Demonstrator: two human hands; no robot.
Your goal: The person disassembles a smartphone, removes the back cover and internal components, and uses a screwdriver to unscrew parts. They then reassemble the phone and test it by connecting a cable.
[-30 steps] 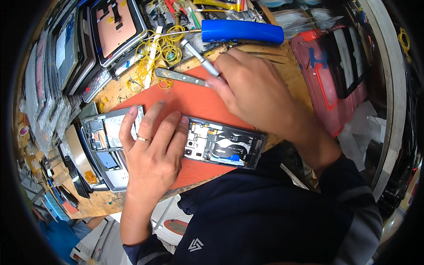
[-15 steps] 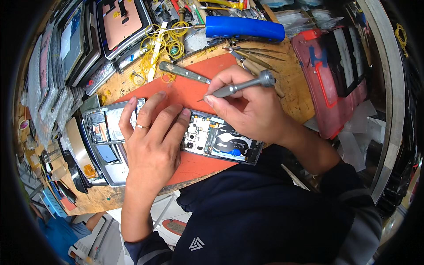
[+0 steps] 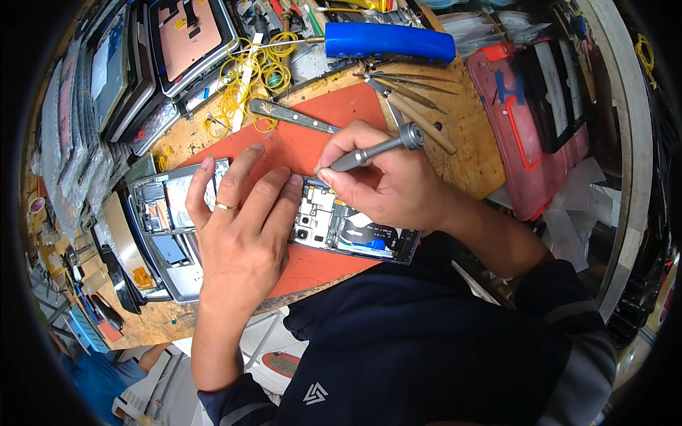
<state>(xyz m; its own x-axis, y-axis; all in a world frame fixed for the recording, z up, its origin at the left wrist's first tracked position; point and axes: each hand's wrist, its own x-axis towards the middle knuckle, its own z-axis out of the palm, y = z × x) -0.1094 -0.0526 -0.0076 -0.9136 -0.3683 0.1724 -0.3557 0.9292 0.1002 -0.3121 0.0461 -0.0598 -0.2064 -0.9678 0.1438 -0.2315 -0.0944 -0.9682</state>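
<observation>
An opened smartphone (image 3: 320,213) lies on the red mat with its circuit board, camera lenses and black battery exposed. My left hand (image 3: 245,220) lies across its left end, palm down with fingers outstretched and spread, two fingertips at the phone's far edge; the thumb is hidden. A grey precision screwdriver (image 3: 376,150) with a round end cap is pinched in my right hand (image 3: 391,174). It tilts over the phone's far edge, its tip near the board. My fingers hide the exact contact.
Left of the phone lie a detached phone frame (image 3: 160,202) and stacked device panels (image 3: 135,248). Beyond are a metal spatula (image 3: 291,113), yellow rubber bands (image 3: 245,78), a blue-handled tool (image 3: 389,43) and tweezers (image 3: 408,92). A red translucent case (image 3: 497,128) stands to the right.
My right hand and the screwdriver have moved slightly left and down, bringing the tip to the phone's far edge. My left hand stays on the phone.
</observation>
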